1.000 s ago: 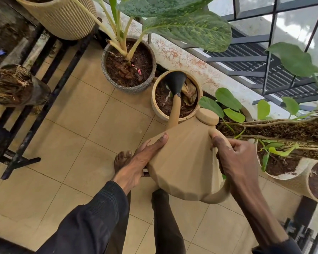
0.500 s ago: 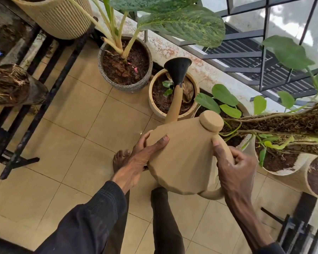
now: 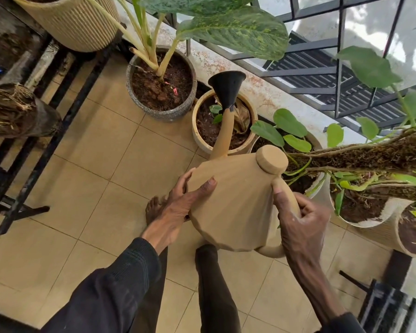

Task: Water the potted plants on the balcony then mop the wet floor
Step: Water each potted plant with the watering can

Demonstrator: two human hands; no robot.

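Down by the legs, tiled floor [image 3: 87, 183] w/ a bare foot [image 3: 154, 207] just under the left hand [image 3: 175, 210]. A mossy plant pole [image 3: 370, 157] leans in from the right, close beside the can's cap. The watering can [image 3: 231, 203] hangs btwn both hands: left hand spread against its side (fingers near straight, thumb across the face), right hand [image 3: 300, 219] curled round the handle. Spout runs up & away, black nozzle [image 3: 227, 88] over the small tan pot [image 3: 196, 131]; grey pot [image 3: 163, 115] & railing [image 3: 338, 75] beyond.
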